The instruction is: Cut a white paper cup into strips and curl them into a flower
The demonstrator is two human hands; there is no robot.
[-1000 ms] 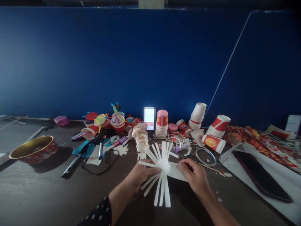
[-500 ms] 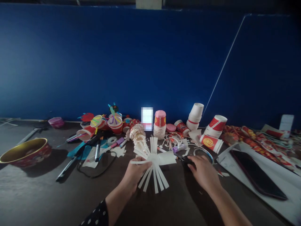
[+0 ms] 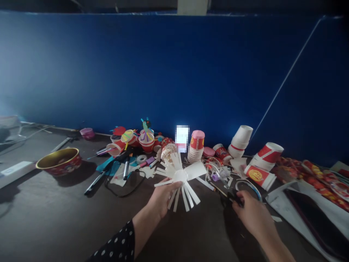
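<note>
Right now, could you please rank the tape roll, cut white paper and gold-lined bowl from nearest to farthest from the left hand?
Head view, left hand:
1. Cut white paper, in its grip.
2. Tape roll, farther back, slightly left.
3. Gold-lined bowl, well off to the left.

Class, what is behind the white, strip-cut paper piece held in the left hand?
Behind the strip-cut paper piece in the left hand, a cream ruffled object shows in part; its near end is covered, so where it stops cannot be seen.

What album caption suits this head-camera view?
Left hand holding a white paper cup partly cut into splayed strips, right hand at black scissors.
</note>
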